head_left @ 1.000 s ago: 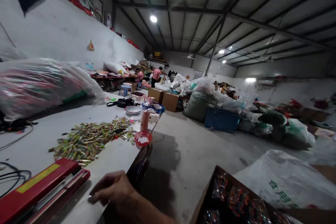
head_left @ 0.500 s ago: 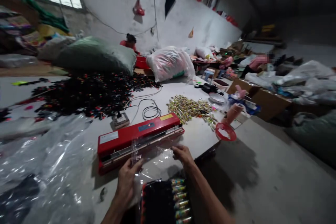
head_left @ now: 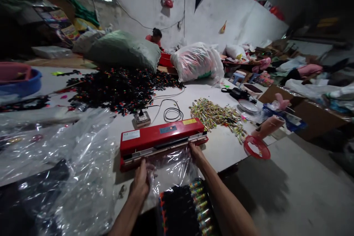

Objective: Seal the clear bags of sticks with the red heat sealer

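A clear plastic bag (head_left: 175, 167) is stretched between my two hands, its open edge at the slot of a red heat sealer (head_left: 155, 134). My left hand (head_left: 141, 179) pinches the bag's left corner in front of the sealer. At the right end of the slot, my right hand (head_left: 195, 153) grips the other corner with closed fingers. Lower down, the bag holds a row of black pieces (head_left: 179, 210) with orange ends and several small tubes (head_left: 201, 206) with colourful wrapping. A small light glows on the sealer's top.
Loose clear bags (head_left: 88, 177) cover the table's left side. Behind the sealer are a power socket (head_left: 142, 118), coiled cable (head_left: 173, 114), a pile of black pieces (head_left: 116, 88) and a heap of small tubes (head_left: 215, 116). A red basket (head_left: 257, 147) sits at the right edge. A person (head_left: 155, 37) is behind large sacks.
Both hands have moved forward, bringing the bag's open edge up to the sealer's slot. The view has swung to the left, showing a blue basin at the far left.
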A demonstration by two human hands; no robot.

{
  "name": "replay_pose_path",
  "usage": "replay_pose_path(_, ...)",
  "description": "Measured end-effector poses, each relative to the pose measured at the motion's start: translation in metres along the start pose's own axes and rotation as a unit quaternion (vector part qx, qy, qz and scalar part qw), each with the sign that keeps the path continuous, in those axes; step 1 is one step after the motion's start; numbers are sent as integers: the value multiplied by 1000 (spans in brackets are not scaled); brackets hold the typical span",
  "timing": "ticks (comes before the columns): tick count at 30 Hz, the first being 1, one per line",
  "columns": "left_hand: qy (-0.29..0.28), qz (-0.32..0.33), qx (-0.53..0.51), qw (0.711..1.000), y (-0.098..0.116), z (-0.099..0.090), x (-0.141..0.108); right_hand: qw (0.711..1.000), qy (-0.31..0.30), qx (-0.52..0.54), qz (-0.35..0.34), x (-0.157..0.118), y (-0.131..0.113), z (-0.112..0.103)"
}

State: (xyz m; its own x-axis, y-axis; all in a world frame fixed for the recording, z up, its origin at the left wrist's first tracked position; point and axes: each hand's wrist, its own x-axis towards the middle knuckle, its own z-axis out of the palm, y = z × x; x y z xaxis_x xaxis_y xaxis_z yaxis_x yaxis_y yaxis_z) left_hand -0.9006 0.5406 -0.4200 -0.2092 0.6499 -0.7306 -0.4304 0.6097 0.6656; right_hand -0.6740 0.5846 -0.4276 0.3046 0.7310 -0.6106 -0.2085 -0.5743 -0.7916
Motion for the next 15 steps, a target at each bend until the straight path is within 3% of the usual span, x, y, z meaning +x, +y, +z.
replay_pose_path(4,-22,-4,-18,1000,8,-1,-7,999,-14,35,21,-1,-4,-5)
replay_pose_path(9,-70,35,61,995,0,-30,-38,996,-69,43,32,-43,8,-50)
replay_pose_path(12,-109,66,158,979,-14,-42,-49,992,-119,-47,-9,-69,18,-69)
replay_pose_path(15,-100,83,143,981,-21,-37,-50,986,-94,-115,-77,-74,22,-64)
